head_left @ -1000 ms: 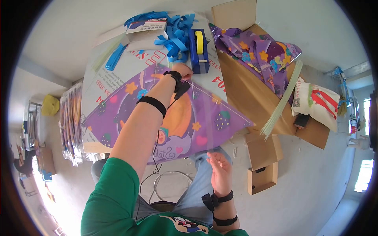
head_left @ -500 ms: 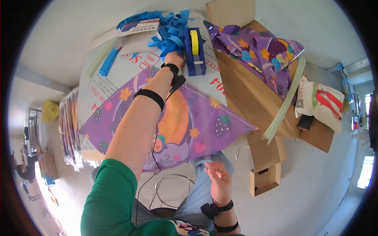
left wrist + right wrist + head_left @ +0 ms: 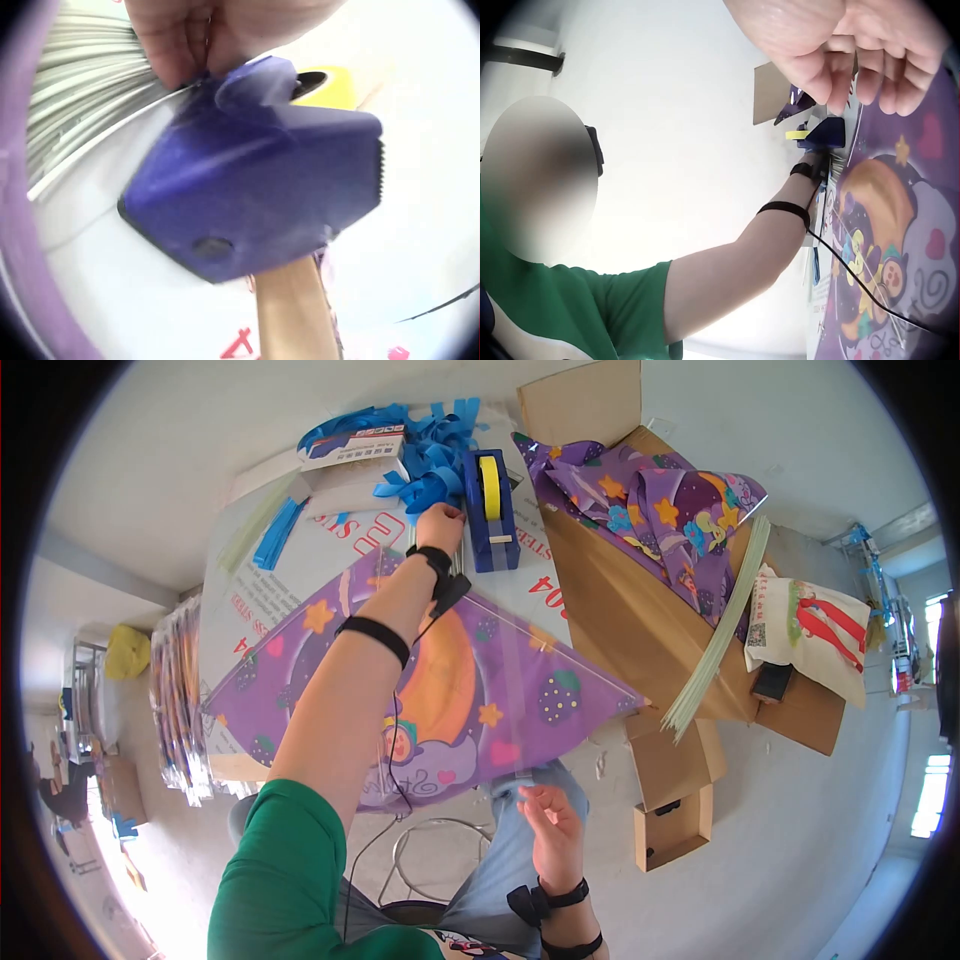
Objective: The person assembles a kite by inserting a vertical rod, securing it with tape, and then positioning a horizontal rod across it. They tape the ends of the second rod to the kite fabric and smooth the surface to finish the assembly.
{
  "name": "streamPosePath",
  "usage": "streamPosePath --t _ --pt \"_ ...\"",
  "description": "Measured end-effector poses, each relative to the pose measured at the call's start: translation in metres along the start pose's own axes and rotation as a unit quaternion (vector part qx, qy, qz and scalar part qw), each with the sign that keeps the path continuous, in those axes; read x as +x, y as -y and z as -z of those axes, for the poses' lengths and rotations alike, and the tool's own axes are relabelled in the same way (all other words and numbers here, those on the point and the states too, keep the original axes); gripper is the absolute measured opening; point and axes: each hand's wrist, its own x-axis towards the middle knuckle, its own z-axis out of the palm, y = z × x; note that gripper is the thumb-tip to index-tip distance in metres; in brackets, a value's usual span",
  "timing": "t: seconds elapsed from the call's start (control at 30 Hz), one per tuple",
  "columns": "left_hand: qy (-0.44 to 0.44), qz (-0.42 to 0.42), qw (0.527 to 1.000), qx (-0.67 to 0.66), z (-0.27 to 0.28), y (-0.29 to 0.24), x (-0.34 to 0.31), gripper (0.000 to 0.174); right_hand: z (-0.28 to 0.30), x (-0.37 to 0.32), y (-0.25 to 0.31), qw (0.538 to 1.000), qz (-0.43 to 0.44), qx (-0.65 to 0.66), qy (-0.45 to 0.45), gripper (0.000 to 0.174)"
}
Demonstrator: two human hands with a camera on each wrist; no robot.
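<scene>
A purple printed kite (image 3: 440, 670) with a moon and stars lies across the near side of the table, thin rods along its upper edges. Beyond it my left hand (image 3: 441, 528) reaches to the table, its thumb and finger pinching the end of a thin pale rod (image 3: 97, 148). More pale rods (image 3: 90, 71) lie bundled beside that hand. Right by its fingertips stands a blue tape dispenser (image 3: 493, 525) with a yellow core. From the dispenser a clear tape strip (image 3: 519, 735) runs over the kite to my right hand (image 3: 553, 835), whose thumb and forefinger pinch its end above my thigh.
Blue ribbons (image 3: 436, 455) and an opened white box (image 3: 352, 465) sit at the back of the table. At right, more purple printed fabric (image 3: 660, 500) and long pale sticks (image 3: 722, 630) lie on a cardboard box (image 3: 610, 610). A smaller box (image 3: 675, 825) is lower down.
My left hand has moved from the dispenser's front end to the rods on its left and pinches one there. The right hand stays low, a little lower than before.
</scene>
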Motion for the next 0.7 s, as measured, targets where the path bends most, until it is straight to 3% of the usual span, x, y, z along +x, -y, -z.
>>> streamPosePath --t 0.13,0.2,0.3,0.33,0.5,0.63,0.7 --pt "0.021 -0.027 0.998 -0.046 0.022 -0.018 -0.054 0.021 0.003 0.001 -0.007 0.999 0.048 -0.004 0.013 0.011" --pt "0.165 0.132 0.950 -0.231 0.032 -0.030 -0.080 0.027 0.002 -0.001 -0.004 0.999 0.042 -0.003 0.014 0.013" --pt "0.216 0.181 0.917 -0.282 0.037 -0.051 -0.109 0.025 0.003 -0.002 0.002 0.999 0.042 -0.010 0.016 0.014" --pt "0.215 0.180 0.917 -0.283 0.035 -0.054 -0.111 0.025 0.003 -0.003 0.004 0.999 0.048 -0.017 0.017 0.014" --pt "0.218 0.228 0.830 -0.460 0.020 -0.051 -0.110 0.020 0.007 -0.005 0.010 0.996 0.080 -0.029 0.021 0.010" --pt "0.213 0.260 0.805 -0.489 0.016 -0.048 -0.105 0.015 0.009 -0.005 0.007 0.991 0.120 -0.054 0.019 0.006" --pt "0.205 0.276 0.802 -0.487 0.015 -0.048 -0.104 0.012 0.011 -0.007 0.003 0.994 0.098 -0.039 0.016 0.007"
